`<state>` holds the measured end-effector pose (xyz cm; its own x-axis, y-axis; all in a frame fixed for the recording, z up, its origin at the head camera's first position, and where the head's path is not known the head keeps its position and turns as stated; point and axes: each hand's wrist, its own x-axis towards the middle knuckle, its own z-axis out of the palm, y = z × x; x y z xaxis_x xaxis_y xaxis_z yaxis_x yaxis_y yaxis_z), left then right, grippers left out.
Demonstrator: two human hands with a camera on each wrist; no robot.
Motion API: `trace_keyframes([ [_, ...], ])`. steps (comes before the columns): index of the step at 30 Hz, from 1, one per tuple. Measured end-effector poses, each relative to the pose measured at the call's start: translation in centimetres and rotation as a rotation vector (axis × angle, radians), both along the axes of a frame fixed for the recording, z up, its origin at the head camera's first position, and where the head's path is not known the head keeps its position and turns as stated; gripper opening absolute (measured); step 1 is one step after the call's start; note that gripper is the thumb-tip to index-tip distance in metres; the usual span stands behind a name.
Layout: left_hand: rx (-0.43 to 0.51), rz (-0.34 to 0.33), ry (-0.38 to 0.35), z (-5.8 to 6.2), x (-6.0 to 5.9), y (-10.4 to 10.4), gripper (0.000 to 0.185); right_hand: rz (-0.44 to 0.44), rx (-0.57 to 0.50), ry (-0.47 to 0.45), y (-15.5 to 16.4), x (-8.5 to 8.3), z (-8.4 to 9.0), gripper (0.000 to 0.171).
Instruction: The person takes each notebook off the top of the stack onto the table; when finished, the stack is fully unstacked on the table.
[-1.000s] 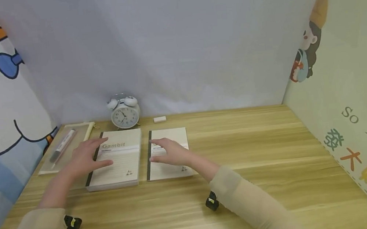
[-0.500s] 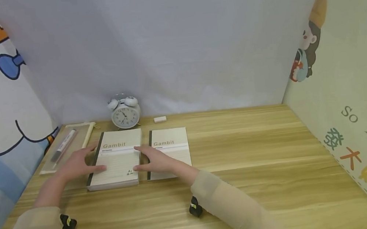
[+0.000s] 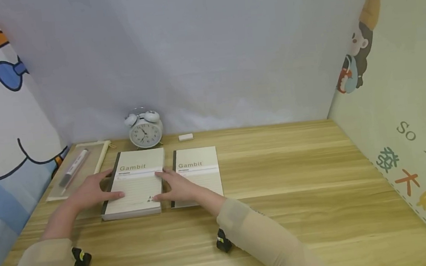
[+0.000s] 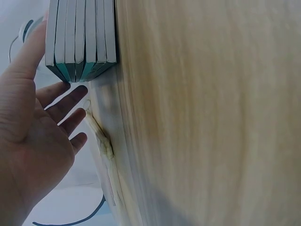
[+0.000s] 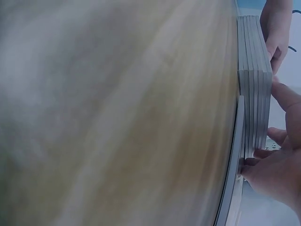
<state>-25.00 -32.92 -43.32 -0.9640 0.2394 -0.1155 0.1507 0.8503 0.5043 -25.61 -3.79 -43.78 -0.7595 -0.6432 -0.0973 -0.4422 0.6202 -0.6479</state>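
A stack of several cream "Gambit" notebooks (image 3: 139,185) with dark spines lies at the left of the table. My left hand (image 3: 88,193) is at its spine side, thumb over the top cover and fingers along the side. In the left wrist view the loosely spread fingers (image 4: 70,101) reach the stack's teal-edged spines, some tips standing free. My right hand (image 3: 181,186) is at the opposite side, thumb on the top cover's edge. The right wrist view shows its fingertips by the stacked page edges (image 5: 256,103). A single notebook (image 3: 198,160) lies beneath my right hand and wrist.
A white alarm clock (image 3: 145,133) stands behind the stack, with a white eraser (image 3: 185,137) to its right. At far left lies a see-through zip pouch (image 3: 90,162) with a marker (image 3: 73,167) in or on it. Bare wood tabletop (image 3: 297,172) extends rightward.
My right hand has moved left from over the single notebook to the stack's right edge. My left hand has shifted slightly left and down to the spine side. The notebooks stay in place.
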Motion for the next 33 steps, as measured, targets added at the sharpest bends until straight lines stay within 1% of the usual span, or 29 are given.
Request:
trace_keyframes([
  [9, 0.021, 0.011, -0.010, 0.3, 0.1, 0.3, 0.111, -0.010, -0.003, 0.003, 0.0, 0.2, -0.1, 0.081],
  [14, 0.029, 0.016, 0.022, 0.6, 0.1, 0.5, 0.106, -0.012, -0.011, 0.019, 0.1, 0.3, -0.1, 0.082],
  [18, 0.027, 0.025, 0.051, 1.1, 0.2, 1.0, 0.102, -0.032, -0.034, 0.012, 0.3, 0.3, 0.0, 0.082],
  [22, 0.048, 0.018, 0.090, 1.7, 0.3, 1.3, 0.096, -0.065, -0.084, -0.001, 0.7, 0.2, 0.3, 0.081],
  [26, 0.086, -0.004, 0.132, 2.0, 0.1, 1.5, 0.088, -0.105, -0.139, -0.010, 1.2, -0.1, 0.5, 0.079],
  [33, 0.130, 0.003, 0.147, 2.6, -0.2, 2.2, 0.081, -0.180, -0.274, -0.094, 2.2, -0.6, 1.2, 0.074],
])
